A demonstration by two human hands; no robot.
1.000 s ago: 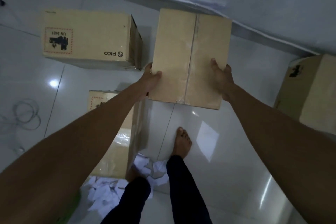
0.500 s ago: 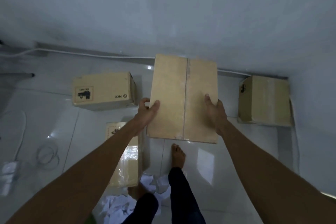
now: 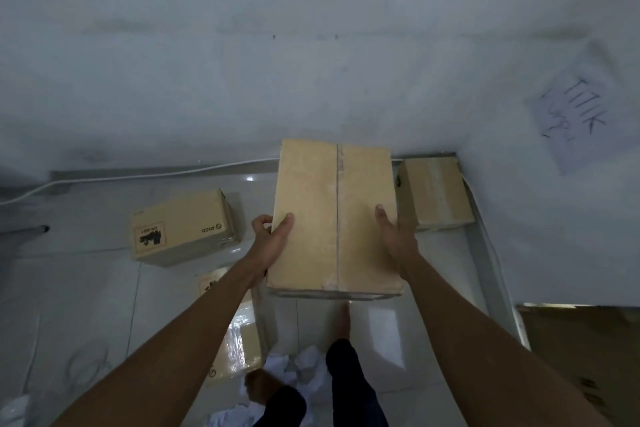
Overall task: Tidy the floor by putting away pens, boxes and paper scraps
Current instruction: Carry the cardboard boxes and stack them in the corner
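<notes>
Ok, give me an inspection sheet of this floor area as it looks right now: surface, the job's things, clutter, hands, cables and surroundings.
Surface: glossy pale tiled floor, reflecting light.
Job's things: plain brown cardboard box held off the floor; printed brown cardboard box on the floor to the left; taped brown carton under the left forearm; small brown box in the corner; crumpled white paper scraps by the feet. Pens: nothing seen.
Clutter: nothing seen beyond the above.
Hands: left hand and right hand grip opposite sides of the held box.
Cables: white cable along the wall base.
Surroundings: pale wall with a handwritten paper sheet.
</notes>
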